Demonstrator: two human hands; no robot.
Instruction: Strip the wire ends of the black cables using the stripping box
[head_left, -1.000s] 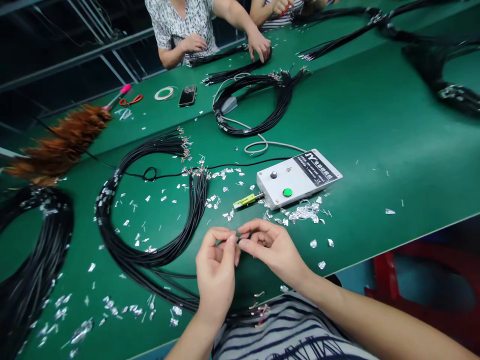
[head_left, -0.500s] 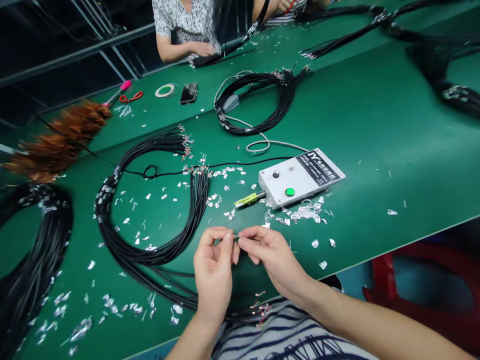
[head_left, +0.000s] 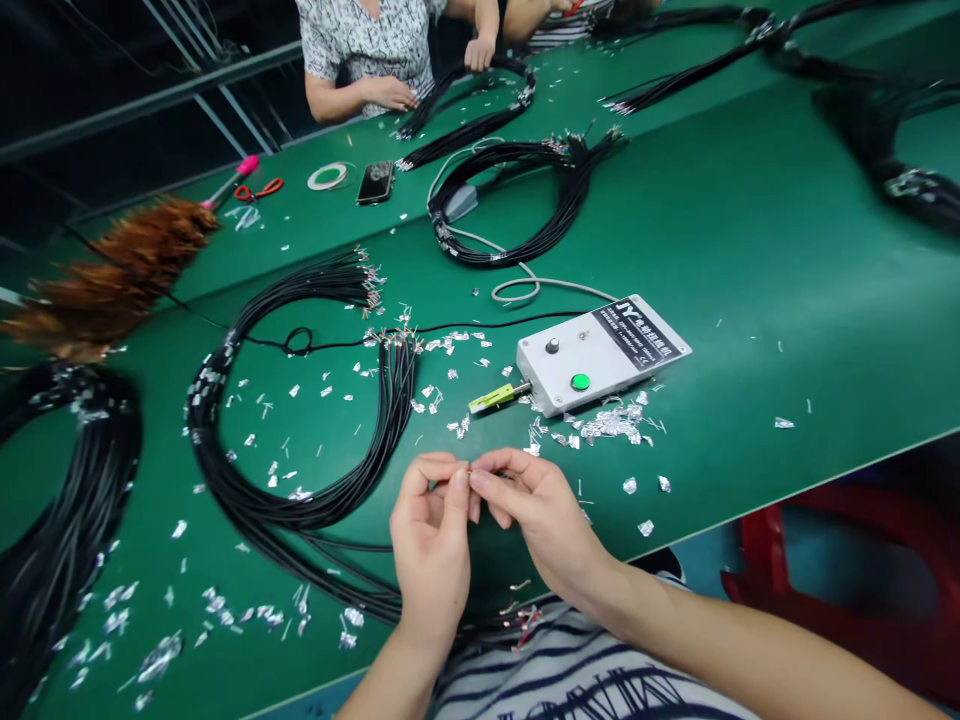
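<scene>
My left hand (head_left: pixel 433 535) and my right hand (head_left: pixel 536 515) meet fingertip to fingertip above the table's front part. Each is closed in a pinch on a thin wire end (head_left: pixel 470 472), of which only a tiny reddish bit shows between the fingers. Under and behind my left wrist runs a bundle of black cables (head_left: pixel 360 597), whose stripped ends with red and white wires (head_left: pixel 525 625) lie against my striped shirt. Just beyond my fingers sits a white box (head_left: pixel 559 365) with a knob, a green button and a yellow-green clip (head_left: pixel 491 398) on its shaft.
Foil scraps (head_left: pixel 611 425) litter the green table (head_left: pixel 750 300). A coiled cable bundle (head_left: pixel 487 260) lies behind the box, and another (head_left: pixel 97 470) at the left. A brown duster (head_left: pixel 127 270), phone (head_left: pixel 376 183) and tape roll (head_left: pixel 328 177) are farther back. Across the table, a co-worker's hand (head_left: pixel 480 53) holds cables.
My fingertips have drawn closer together, covering most of the wire that showed between them. Across the table, the co-worker's cable bundle has come down into a loop on the surface.
</scene>
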